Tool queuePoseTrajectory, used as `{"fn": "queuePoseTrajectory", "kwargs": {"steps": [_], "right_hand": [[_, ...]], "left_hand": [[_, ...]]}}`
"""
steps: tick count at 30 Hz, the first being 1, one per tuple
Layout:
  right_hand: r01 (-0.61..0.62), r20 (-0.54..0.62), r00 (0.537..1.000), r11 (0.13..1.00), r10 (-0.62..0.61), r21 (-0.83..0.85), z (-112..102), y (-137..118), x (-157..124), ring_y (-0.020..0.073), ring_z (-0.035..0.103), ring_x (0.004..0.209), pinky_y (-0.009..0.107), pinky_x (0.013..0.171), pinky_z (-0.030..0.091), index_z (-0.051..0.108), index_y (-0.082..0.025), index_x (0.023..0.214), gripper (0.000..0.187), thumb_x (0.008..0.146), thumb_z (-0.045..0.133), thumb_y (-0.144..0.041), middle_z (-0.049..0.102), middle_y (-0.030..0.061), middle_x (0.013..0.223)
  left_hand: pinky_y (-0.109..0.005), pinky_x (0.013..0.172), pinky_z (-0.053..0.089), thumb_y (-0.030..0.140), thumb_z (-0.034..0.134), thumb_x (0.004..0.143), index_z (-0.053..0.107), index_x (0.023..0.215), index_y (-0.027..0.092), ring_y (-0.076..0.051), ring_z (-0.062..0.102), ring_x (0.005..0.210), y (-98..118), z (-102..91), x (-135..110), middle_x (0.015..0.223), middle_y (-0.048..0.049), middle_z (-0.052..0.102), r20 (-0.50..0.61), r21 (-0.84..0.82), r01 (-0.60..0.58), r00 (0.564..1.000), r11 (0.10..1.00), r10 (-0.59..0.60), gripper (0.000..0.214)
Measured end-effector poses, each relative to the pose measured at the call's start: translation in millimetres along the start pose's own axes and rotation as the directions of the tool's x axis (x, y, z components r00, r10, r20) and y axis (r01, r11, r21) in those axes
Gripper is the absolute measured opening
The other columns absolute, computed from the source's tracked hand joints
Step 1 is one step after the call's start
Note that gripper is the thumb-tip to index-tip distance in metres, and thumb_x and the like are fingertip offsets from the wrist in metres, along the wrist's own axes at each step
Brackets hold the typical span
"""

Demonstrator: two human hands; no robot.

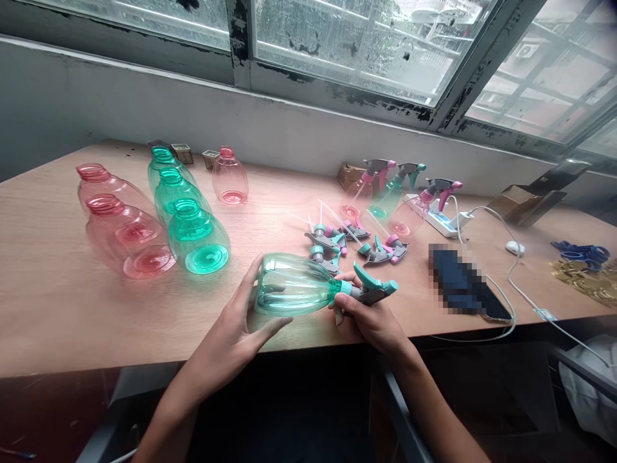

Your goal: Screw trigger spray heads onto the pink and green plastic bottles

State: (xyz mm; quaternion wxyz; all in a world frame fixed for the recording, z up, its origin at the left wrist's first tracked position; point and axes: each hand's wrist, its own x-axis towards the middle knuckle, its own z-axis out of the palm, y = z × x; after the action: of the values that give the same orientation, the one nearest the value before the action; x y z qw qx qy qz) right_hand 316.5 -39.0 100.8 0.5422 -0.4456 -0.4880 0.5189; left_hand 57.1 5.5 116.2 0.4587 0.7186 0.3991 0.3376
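Note:
A clear teal spray bottle (292,285) lies sideways in my hands above the near edge of the wooden table (58,283). My left hand (238,325) cups its base, with the fingers wrapped round it. My right hand (369,318) is closed on the neck and the grey-teal trigger spray head (373,287) fitted there. Loose trigger heads (351,243) with thin dip tubes lie in a heap just beyond my right hand.
Empty pink bottles (128,228) and teal bottles (190,222) lie at the left, with one pink bottle (230,175) upright behind. Three assembled spray bottles (393,196) lie at the back right. A phone (465,286), white cable (511,276) and power strip (446,222) are to the right.

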Motion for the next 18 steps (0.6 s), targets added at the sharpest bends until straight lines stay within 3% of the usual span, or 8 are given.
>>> {"fn": "queuePoseTrajectory", "kwargs": {"steps": [10,18], "right_hand": [[0.003,-0.003,1.0,1.0,-0.003,-0.004,0.3,-0.7,-0.7,0.0163,0.06,0.06,0.029,0.064,0.043,0.06,-0.025,0.116,0.031,0.093,0.075,-0.038,0.067,-0.0052,0.063],[0.0,-0.01,1.0,1.0,0.0,-0.002,0.4,0.1,0.3,0.0161,0.059,0.059,0.03,0.065,0.044,0.058,-0.025,0.115,0.031,0.093,0.075,-0.039,0.066,-0.0056,0.063]], "left_hand": [[-0.053,0.123,0.04,0.048,0.071,0.093,0.015,0.163,0.04,-0.032,0.058,0.138,-0.3,0.9,1.4,0.153,-0.0074,0.054,-0.004,0.002,-0.001,1.0,1.0,0.001,0.09],[-0.051,0.124,0.038,0.049,0.072,0.092,0.016,0.163,0.041,-0.033,0.053,0.143,-0.5,0.4,0.2,0.156,-0.0058,0.051,-0.007,0.004,0.006,1.0,1.0,-0.006,0.09]]}}
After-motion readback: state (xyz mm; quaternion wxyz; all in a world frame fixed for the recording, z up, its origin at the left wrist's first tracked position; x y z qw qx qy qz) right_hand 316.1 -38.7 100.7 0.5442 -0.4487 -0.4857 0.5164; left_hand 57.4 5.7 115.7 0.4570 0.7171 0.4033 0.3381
